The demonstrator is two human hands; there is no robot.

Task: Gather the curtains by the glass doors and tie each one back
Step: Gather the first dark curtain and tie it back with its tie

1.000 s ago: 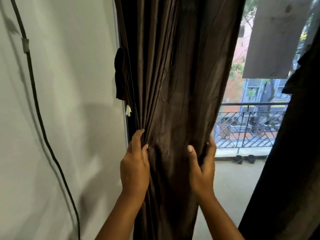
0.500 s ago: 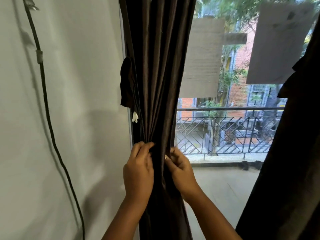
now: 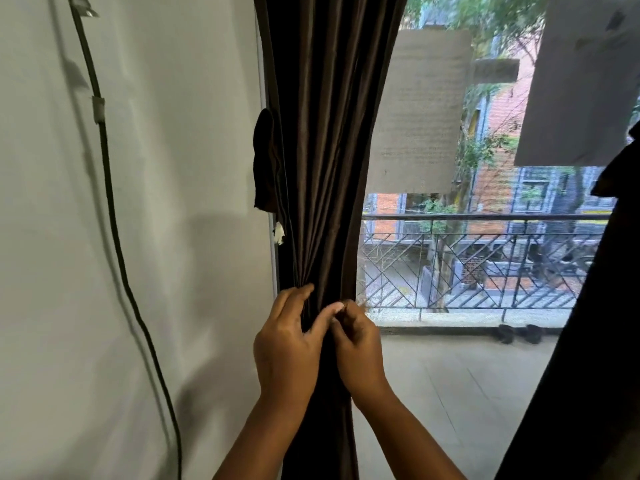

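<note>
The dark brown left curtain (image 3: 329,143) hangs bunched into a narrow column beside the white wall, pinched tightest at waist height. My left hand (image 3: 287,344) grips that narrow part from the left, fingers curled round the folds. From the right, my right hand (image 3: 356,344) holds the same spot with its fingers curled on the fabric, thumb tips of both hands nearly touching. A dark fabric tie-back (image 3: 265,161) hangs from the door frame just left of the curtain. The second dark curtain (image 3: 588,323) fills the right edge of the view.
A black cable (image 3: 110,209) runs down the white wall on the left. Behind the glass door (image 3: 450,271) lie a tiled balcony, an iron railing (image 3: 485,265) and a pair of shoes (image 3: 519,333). Two paper sheets (image 3: 419,112) are stuck on the glass.
My two hands have drawn together, squeezing the spread curtain into a narrow bundle at the left. More of the glass door and balcony now shows.
</note>
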